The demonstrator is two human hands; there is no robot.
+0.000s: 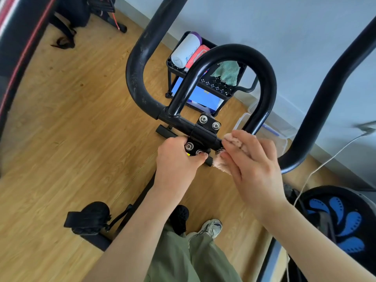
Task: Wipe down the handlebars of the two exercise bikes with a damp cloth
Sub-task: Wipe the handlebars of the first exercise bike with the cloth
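So you're standing right over the bike, and your left hand (177, 161) is wrapped tight around the clamp (205, 131) in the middle of the handlebar (264, 78), thumb tucked in under the near bolts. Your right hand (254, 161) has the pink cloth (231, 139) bunched up in it, fingers and thumb closed on it, and the cloth is pressed on the crossbar just right of the clamp, right where the loop's right leg comes down. Bits of cloth poke out above and below your fingers, so I can't tell how far it wraps round the tube.

Past the bars, over by the far wall, there's a black cart (221, 89) with a white bottle (185, 49) lying on its side, a pink pack (196, 55) next to it and a teal rag (227, 73) draped on the top tray. A pedal (89, 217) sits near left over the wood floor (81, 119), and a white cable (325, 161) runs along the right side.
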